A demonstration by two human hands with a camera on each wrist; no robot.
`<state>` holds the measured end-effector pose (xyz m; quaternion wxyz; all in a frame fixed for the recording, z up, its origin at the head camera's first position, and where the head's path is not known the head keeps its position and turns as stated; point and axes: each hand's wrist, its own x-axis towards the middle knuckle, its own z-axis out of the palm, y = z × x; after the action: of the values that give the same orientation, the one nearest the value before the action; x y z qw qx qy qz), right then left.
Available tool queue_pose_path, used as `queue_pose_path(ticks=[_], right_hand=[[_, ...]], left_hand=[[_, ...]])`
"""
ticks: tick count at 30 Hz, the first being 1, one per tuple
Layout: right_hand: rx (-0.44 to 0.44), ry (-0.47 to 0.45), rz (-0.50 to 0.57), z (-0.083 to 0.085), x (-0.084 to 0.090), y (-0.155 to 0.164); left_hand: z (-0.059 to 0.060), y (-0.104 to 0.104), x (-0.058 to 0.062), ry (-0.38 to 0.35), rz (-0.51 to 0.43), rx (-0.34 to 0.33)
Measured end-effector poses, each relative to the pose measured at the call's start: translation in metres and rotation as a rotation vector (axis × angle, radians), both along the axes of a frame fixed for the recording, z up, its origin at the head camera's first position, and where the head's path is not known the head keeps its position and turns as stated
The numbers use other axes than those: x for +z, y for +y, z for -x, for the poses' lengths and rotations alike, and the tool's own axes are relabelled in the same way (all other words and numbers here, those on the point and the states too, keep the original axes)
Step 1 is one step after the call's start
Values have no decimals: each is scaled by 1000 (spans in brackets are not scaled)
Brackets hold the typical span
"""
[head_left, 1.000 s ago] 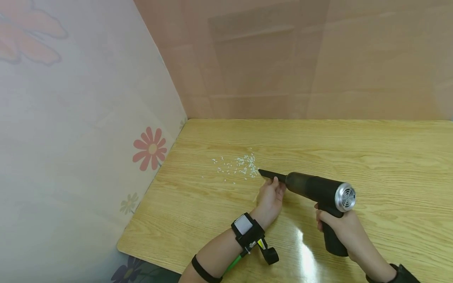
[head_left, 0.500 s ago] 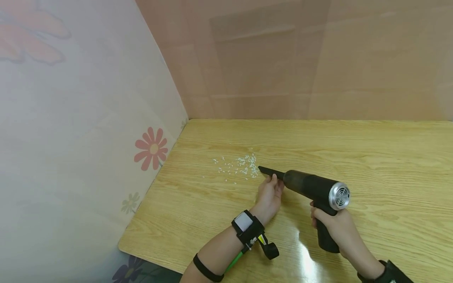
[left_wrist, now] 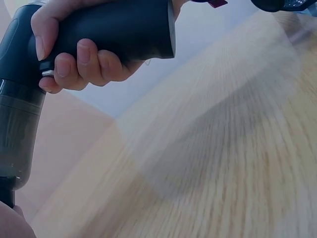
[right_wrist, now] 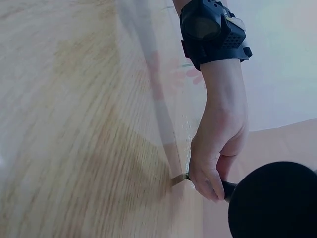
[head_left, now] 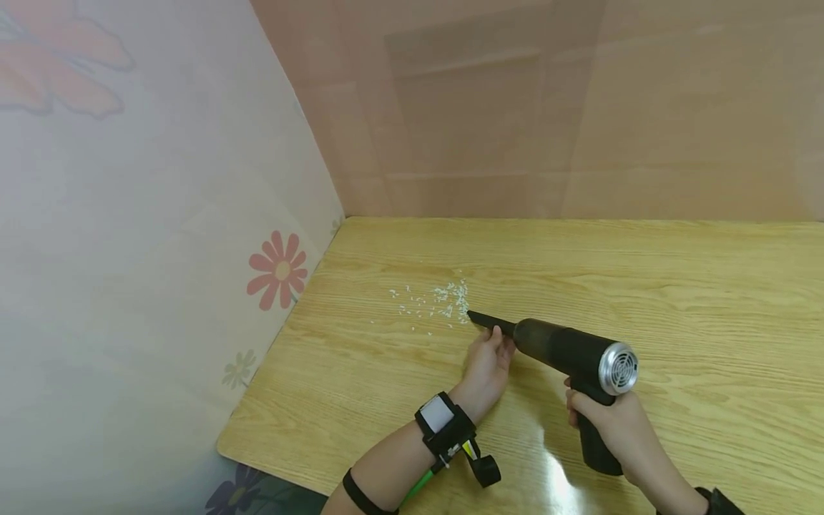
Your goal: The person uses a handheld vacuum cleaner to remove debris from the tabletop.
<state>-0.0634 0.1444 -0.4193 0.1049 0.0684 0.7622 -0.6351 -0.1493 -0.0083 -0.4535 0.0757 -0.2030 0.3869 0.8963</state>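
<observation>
At lower right, the right hand (head_left: 614, 429) wraps round the vacuum (head_left: 582, 355); the left hand (head_left: 487, 368) pinches its nozzle (head_left: 491, 321). I can't see inside its cloudy cup (left_wrist: 19, 131).

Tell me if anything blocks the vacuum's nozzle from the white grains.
Nothing visible does: the nozzle ends at the right edge of the white grains, and the left hand holds it behind its tip.

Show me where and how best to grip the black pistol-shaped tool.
Take the handle, coming from the near right: it juts from the thicker body toward the person, and looks slim enough to wrap, as the right hand does with curled fingers. The left hand best steadies the narrow nozzle.
</observation>
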Motion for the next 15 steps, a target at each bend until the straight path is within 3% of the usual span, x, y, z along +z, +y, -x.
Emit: queue_pose_path(ticks=[9, 15], right_hand=[[-26, 26, -18, -5, -4, -7], [-28, 42, -38, -3, -6, -12]], left_hand=[[-3, -4, -1, -14, 21, 15], [-3, -9, -4, 18, 34, 15]])
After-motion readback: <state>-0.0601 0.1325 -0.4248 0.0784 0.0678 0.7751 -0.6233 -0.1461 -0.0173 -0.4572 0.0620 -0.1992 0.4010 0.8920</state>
